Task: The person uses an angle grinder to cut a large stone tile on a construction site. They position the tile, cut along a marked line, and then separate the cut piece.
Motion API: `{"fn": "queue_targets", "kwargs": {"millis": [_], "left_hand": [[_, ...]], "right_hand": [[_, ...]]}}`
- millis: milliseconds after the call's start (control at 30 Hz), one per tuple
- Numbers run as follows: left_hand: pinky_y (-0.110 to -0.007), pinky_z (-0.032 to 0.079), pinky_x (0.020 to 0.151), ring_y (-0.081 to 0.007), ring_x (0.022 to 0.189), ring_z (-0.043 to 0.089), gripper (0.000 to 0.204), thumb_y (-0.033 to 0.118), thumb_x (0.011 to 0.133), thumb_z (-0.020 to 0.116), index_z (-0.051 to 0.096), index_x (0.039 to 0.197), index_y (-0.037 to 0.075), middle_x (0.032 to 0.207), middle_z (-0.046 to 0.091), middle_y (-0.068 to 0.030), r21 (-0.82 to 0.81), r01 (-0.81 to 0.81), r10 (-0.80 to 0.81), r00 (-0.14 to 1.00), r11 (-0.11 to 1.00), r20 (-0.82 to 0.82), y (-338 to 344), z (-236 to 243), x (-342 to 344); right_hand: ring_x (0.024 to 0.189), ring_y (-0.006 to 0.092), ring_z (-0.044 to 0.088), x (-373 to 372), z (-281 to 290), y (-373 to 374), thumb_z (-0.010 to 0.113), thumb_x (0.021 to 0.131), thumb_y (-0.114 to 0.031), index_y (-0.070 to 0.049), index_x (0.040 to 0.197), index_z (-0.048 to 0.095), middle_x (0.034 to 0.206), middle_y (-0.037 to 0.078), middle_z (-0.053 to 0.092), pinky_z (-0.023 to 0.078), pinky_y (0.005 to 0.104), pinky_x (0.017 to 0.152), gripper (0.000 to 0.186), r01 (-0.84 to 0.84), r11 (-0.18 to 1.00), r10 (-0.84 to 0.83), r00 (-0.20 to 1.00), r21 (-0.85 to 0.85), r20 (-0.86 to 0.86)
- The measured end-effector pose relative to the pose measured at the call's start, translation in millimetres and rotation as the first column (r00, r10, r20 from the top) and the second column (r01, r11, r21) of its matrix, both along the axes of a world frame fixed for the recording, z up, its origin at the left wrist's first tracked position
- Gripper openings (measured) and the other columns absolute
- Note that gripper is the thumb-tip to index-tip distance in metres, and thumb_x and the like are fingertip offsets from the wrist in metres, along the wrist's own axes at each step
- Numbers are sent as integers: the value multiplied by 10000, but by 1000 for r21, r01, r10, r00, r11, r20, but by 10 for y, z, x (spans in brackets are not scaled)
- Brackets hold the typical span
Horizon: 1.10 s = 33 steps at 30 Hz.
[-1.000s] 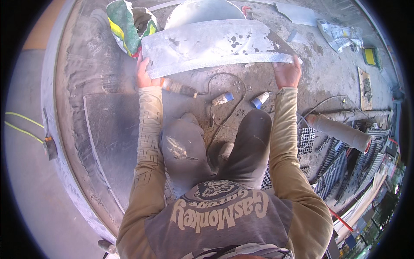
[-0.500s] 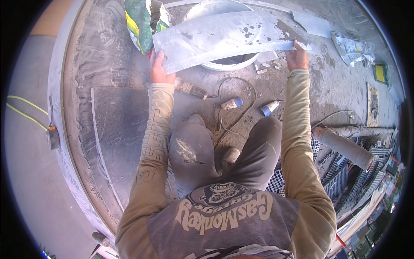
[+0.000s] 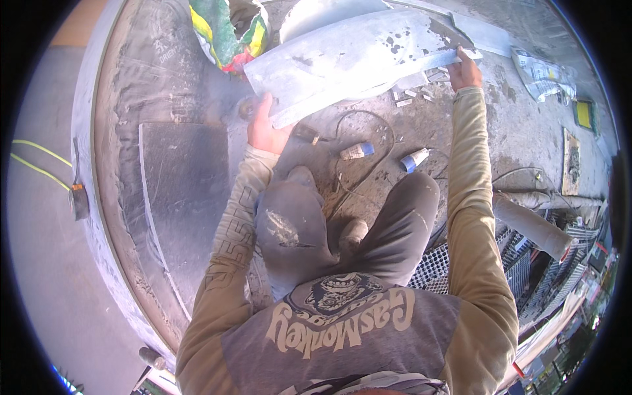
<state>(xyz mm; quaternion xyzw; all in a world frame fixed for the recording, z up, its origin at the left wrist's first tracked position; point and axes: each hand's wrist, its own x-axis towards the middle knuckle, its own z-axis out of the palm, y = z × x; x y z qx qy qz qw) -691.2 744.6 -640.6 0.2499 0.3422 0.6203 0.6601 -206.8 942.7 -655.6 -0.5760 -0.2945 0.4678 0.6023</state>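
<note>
A long pale grey panel (image 3: 329, 62), splashed with dark spots near its right end, is held up in front of me between both hands. My left hand (image 3: 268, 130) grips its lower left corner, thumb on the upper face. At the other end, my right hand (image 3: 465, 71) is closed round the near edge. The panel slants, its right end farther from me than its left. Behind and beneath it stands a white bucket (image 3: 316, 14), mostly covered by the panel. A green, yellow and red bag (image 3: 220, 36) sits torn open beside the panel's left end.
Below the panel, a power tool (image 3: 307, 133) and a looping cable (image 3: 393, 141) lie on the dusty floor. Two white-and-blue plug-like pieces (image 3: 356, 151) are near my knees. Small offcuts (image 3: 409, 94) lie right of the bucket. A cardboard tube (image 3: 533, 226) rests at right.
Both hands have shifted right with the panel. Its left end has come nearer to me and its right end has gone farther away, so it slants more. More of the bag shows.
</note>
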Motion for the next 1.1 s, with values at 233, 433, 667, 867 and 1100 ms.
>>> {"fn": "queue_targets", "kwargs": {"millis": [233,433,667,867,1100], "left_hand": [[-507,472,1063,-348,1298,549,537,325,1044,497,444,1474,7,1463,520,-211,-220,-92,87,996,971,-34,-296,-206,-773],[-498,468,1083,-356,1275,560,577,362,1034,494,444,1479,-1,1480,507,-219,-611,-234,76,959,756,-273,-945,-178,-1119],[-496,468,1080,-368,1269,561,641,365,1025,544,381,1522,-6,1492,491,-232,-617,109,-181,982,780,-55,-1230,-795,-1117],[-469,531,1005,-337,1140,654,592,375,993,636,492,1417,-13,1274,646,-201,-769,-150,-46,973,621,-227,-812,-1195,-898],[-414,610,722,-276,755,695,325,279,941,664,615,1143,28,899,694,-129,-506,33,33,992,862,121,-497,-1959,-898]], "right_hand": [[631,204,537,-1550,-158,-1851,572,830,-102,-74,752,563,733,87,578,453,392,578,84,257,965,-249,961,-51,122],[1257,356,583,-3405,-1303,-2202,738,874,-279,-85,1313,621,1371,198,609,476,468,1064,495,-558,578,814,341,-595,471],[1504,376,316,-3953,-2261,-1770,515,968,-331,-4,1573,311,1610,217,356,283,494,1209,718,-339,278,874,-299,-899,383],[1369,403,505,-4421,-1447,-2221,647,827,-607,75,1502,385,1433,320,525,433,424,1122,994,-562,444,868,78,-697,490],[1257,394,595,-3669,-222,-2514,587,948,-463,-24,1426,518,1333,229,623,471,456,1080,652,-746,312,868,-29,-589,496]]}}
